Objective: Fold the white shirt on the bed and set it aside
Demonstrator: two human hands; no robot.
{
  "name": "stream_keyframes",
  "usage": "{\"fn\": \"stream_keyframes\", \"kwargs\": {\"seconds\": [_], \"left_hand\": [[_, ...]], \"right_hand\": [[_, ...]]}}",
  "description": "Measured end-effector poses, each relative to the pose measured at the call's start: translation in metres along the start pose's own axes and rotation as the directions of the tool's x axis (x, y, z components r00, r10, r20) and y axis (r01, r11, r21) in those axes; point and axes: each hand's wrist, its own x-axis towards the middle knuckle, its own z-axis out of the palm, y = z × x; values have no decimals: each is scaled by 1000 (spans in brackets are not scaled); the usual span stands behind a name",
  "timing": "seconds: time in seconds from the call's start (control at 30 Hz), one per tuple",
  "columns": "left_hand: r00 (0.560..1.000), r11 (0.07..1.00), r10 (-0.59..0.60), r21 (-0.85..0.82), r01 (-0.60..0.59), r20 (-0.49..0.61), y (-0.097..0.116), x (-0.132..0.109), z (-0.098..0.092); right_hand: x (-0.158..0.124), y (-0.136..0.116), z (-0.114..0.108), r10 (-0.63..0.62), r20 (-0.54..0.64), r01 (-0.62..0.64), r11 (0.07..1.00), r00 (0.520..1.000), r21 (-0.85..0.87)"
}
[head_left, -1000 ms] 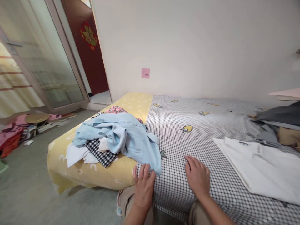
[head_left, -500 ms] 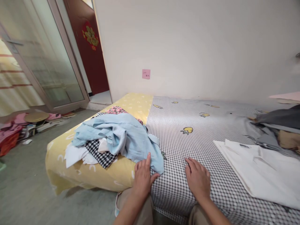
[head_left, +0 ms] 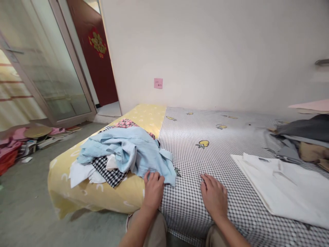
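Observation:
A light blue shirt (head_left: 144, 151) lies crumpled on top of a heap of clothes at the left side of the bed. My left hand (head_left: 153, 190) is at the shirt's near edge, with its fingers curled onto the fabric and its thumb hidden. Under the shirt show a black-and-white checked cloth (head_left: 109, 173), a white garment (head_left: 81, 172) and a pink floral cloth (head_left: 125, 123). My right hand (head_left: 214, 196) rests on the checked sheet (head_left: 185, 192), fingers loosely extended and holding nothing.
A folded white shirt (head_left: 285, 192) lies to the right of my right hand. Farther right are stacked dark and brown clothes (head_left: 308, 132). Yellow bedding (head_left: 69, 187) covers the bed's left end. On the floor at left sit several items around a round tan object (head_left: 37, 131).
My left hand's fingers, stretched out before, have curled onto the light blue shirt's edge. My right hand stays on the sheet. The view has shifted slightly.

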Motion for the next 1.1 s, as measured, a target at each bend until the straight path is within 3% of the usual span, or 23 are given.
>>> {"fn": "stream_keyframes", "kwargs": {"seconds": [0.27,0.47,0.57,0.67,0.73,0.9,1.03,1.1], "left_hand": [[984,982,-146,-109,156,97,1,-2,-8],[946,951,-240,-142,274,219,28,-39,-10],[884,905,-274,-210,370,378,47,-59,-15],[767,838,-284,-240,491,576,60,-71,-26],[736,832,-295,-215,512,609,64,-73,-34],[761,859,-336,-150,489,554,56,-74,-36],[780,764,-354,-321,560,516,49,-76,-19],[807,705,-336,-438,557,485,51,-77,-14]], "right_hand": [[0,-3,1,-6,-6,6,1000,1000,-13],[2,-5,-5,-8,10,8,1000,1000,-18],[1,-6,-7,-11,48,13,999,999,-31],[1,-6,-7,-9,61,11,999,998,-35],[1,-5,-6,-5,61,7,999,998,-34],[-1,-6,-4,-4,63,6,1000,998,-28],[-12,-8,-2,50,76,-53,998,996,39],[-21,-11,-3,115,84,-127,980,990,154]]}}
